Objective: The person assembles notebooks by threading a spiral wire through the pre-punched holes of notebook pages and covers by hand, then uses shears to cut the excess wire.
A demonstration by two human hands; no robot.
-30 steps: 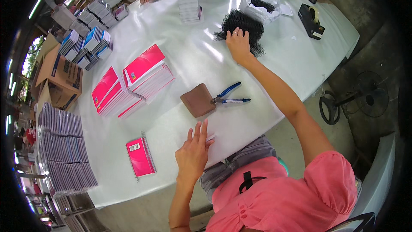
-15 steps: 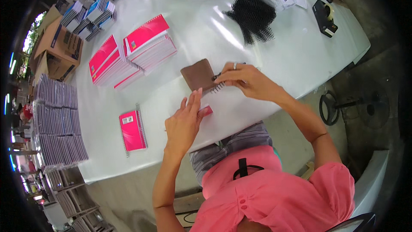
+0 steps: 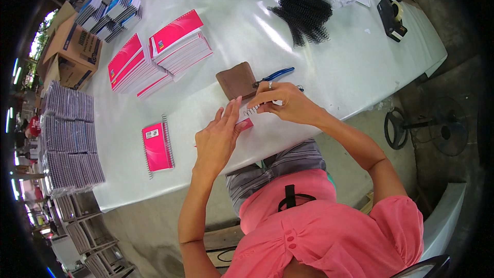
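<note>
My left hand (image 3: pixel 215 138) lies with fingers stretched over a small notebook, pressing it to the table. A pink corner of that notebook (image 3: pixel 247 124) shows beside the thumb; the rest is hidden under the hand. Fingertips pinched, my right hand (image 3: pixel 289 104) holds a dark wire coil (image 3: pixel 250 111) at the notebook's far edge. How far the coil is threaded I cannot tell. Just beyond the hands sits a brown block (image 3: pixel 235 81). Blue-handled pliers (image 3: pixel 278 74) lie against its right side, their jaws pointing toward it.
A coil-bound pink notebook (image 3: pixel 157 146) lies at left. Behind it stand pink notebook stacks (image 3: pixel 177 49). Black wire coils (image 3: pixel 303 14) are heaped at the back, with a tape dispenser (image 3: pixel 392 19) to the right. Bundled notebooks (image 3: pixel 69 139) and a cardboard box (image 3: pixel 77 54) line the left.
My right hand has moved left and nearer to me, away from the pliers, bringing the coil closer to my left hand. The blue handles now show. My left hand stays on the notebook.
</note>
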